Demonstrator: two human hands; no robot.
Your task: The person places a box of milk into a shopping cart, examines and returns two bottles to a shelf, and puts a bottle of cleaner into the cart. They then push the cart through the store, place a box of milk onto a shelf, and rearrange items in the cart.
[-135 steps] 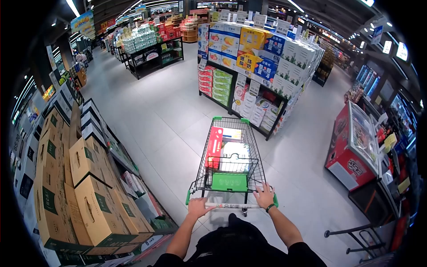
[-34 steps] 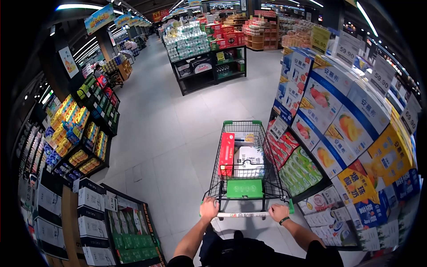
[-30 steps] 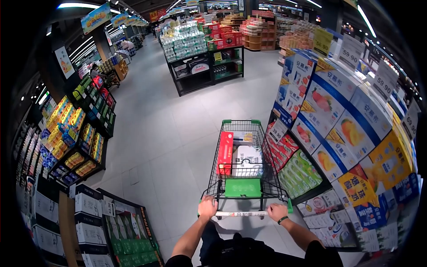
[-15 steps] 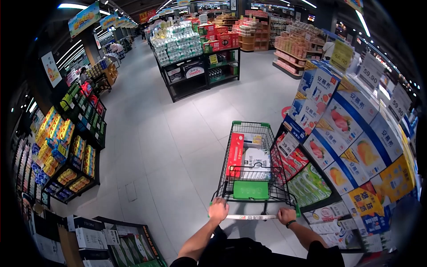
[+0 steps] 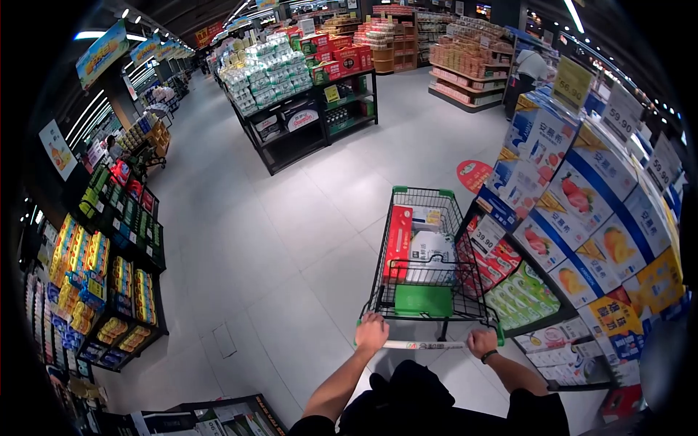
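While both forearms reach forward out of dark sleeves, the left hand and right hand sit near opposite ends of the cart's handle bar, knuckles up. Fingers of both are closed around the bar. Dark wristband on the right wrist. The shopping cart is directly ahead, its bar in the fingers, its wire basket just beyond them.

Basket, near end: green panel. Behind that, contents: long red box lengthwise along the left wall; white pack with dark print to its right; smaller white-and-yellow box farther forward. Goods are well ahead of the fingers, not touched by them. Wire partly covers the white pack.

Right of cart, close by: display shelf holding red packs and green packs, price card above the red ones. Blue-and-white fruit-print cartons stacked over it, more price cards on top.

Left side, across the floor: dark rack with yellow-topped goods in rows; labels too small to read.

Farther: round red floor sign past the cart's front right. Black shelving unit carries white-and-green packs and red boxes. Beyond, right: tiered shelf of pinkish packs, person in a light top beside it.
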